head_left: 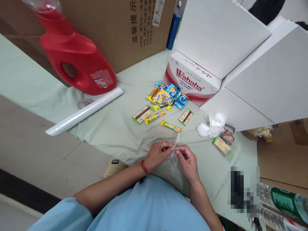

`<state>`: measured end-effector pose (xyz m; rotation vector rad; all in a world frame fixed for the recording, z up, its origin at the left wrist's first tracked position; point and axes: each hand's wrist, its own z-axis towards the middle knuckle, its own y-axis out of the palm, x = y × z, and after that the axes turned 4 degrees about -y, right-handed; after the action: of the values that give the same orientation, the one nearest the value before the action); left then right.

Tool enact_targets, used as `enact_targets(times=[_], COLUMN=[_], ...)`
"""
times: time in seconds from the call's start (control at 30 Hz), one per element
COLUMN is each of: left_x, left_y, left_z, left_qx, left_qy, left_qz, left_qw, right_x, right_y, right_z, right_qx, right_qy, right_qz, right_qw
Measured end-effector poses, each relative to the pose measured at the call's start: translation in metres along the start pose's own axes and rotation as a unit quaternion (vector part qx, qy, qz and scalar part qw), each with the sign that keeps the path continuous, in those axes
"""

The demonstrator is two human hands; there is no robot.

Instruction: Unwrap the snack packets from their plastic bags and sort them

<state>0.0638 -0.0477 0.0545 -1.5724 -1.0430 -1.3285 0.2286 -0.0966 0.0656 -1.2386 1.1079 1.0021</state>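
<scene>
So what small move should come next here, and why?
I'd suggest easing the left hand and right hand slightly apart to spread the clear plastic: both pinch it close together, and it looks bunched and narrow there. The nearest yellow bar lies outside it, on the cloth.

- Open tablecloth (204, 160) lies right of the right hand (189, 160), lower right of centre, bounded above by crumpled plastic (213, 125) and a green-ended pack (222, 146).
- Above the hands, a yellow bar (170, 126) and heaped snack packs (161, 95) obstruct a low path; the red-and-white box (192, 81) walls off upper right of centre.
- Left of centre, bare cloth leaves a passage, stopped farther left by the white roll (85, 110) and red jug (84, 64).
</scene>
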Motion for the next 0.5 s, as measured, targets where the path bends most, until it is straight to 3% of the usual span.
enact_targets(times=[0.13,0.23,0.43,0.5], left_x=[-0.005,-0.008,-0.007,-0.003], left_y=[-0.004,-0.005,-0.017,-0.021], left_z=[0.003,0.006,0.014,0.013], left_qx=[-0.017,-0.005,0.054,0.041], left_qy=[-0.065,-0.092,-0.087,-0.089], left_qz=[-0.086,-0.109,-0.142,-0.146], left_qw=[0.994,0.99,0.985,0.984], right_x=[0.004,0.002,-0.003,-0.003], right_y=[0.001,0.0,-0.007,-0.009], right_z=[-0.002,-0.003,0.001,0.003], right_qx=[0.043,0.064,0.083,0.089], right_qy=[0.097,0.134,0.129,0.117], right_qz=[0.151,0.205,0.257,0.245], right_qw=[0.983,0.967,0.954,0.958])
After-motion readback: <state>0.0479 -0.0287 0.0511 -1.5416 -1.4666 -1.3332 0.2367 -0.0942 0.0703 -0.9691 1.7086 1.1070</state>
